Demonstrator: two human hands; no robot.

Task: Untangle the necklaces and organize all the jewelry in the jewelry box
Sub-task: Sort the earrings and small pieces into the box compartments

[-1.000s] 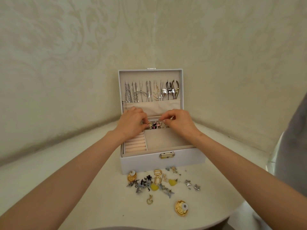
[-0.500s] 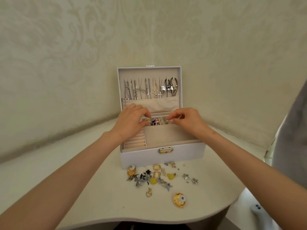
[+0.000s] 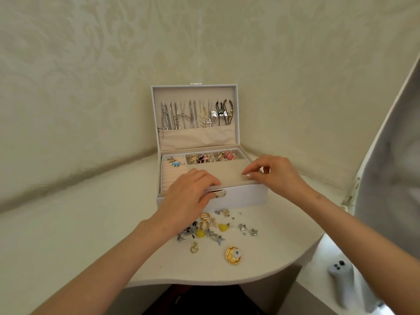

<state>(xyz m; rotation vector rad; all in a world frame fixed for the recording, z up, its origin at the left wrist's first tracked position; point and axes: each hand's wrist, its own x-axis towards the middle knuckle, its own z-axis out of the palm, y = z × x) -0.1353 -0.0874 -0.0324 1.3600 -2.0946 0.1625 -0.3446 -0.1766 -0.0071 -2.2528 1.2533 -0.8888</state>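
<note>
At centre frame, the white jewelry box (image 3: pixel 245 198) stands open on the counter (image 3: pixel 91 235). Necklaces (image 3: pixel 195 117) hang in a row inside its lid. Earrings (image 3: pixel 211 158) fill the small back compartments, and a blue ring (image 3: pixel 176 164) sits in the ring rolls (image 3: pixel 169 178) at left. The left hand (image 3: pixel 193 192) rests its loosely bent fingers on the front rim, holding nothing. The right hand (image 3: pixel 275 176) has its fingers narrowed at the rim; I cannot tell if they hold anything. Loose pieces (image 3: pixel 216 230) lie on the counter below the box.

Walls (image 3: pixel 91 76): cream, damask-embossed paper, two meeting in far corner.
Tabletop (image 3: pixel 68 235): white, matte, curved near edge, fitted into corner.
Pale grey panel (image 3: pixel 391 167): right, slanted.
Dark gap (image 3: pixel 200 298): under near edge.
Grey buttoned device (image 3: pixel 338 271): near right, below tabletop.
Light: soft, even.
</note>
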